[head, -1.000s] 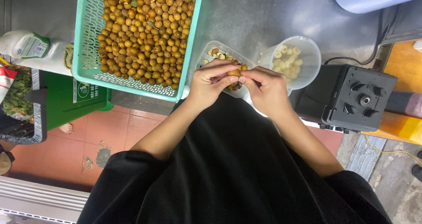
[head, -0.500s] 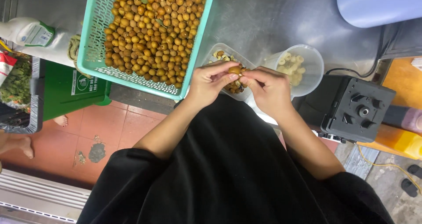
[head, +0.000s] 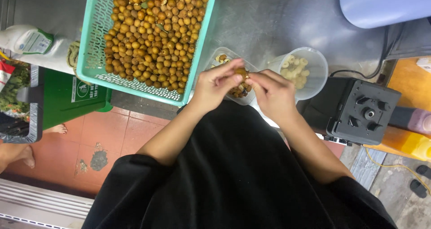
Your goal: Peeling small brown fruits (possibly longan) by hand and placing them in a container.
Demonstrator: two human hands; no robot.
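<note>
Fruit (head: 241,73), small, round and brown, sits pinched between our left hand (head: 218,86) and right hand (head: 272,94) over the clear tray (head: 223,54); we judge it light, thin-shelled, best gripped by fingertips.

Bare steel counter (head: 269,22) is left open behind the tubs. Left is blocked by the teal fruit basket (head: 92,53), right by the black blender base (head: 361,112).

fruit (head: 242,73) pinched between left hand (head: 215,86) and right hand (head: 274,94) | held above clear tray (head: 223,54) | teal basket (head: 96,62) of brown fruit beside | cup (head: 314,71) of peeled pieces near
</note>
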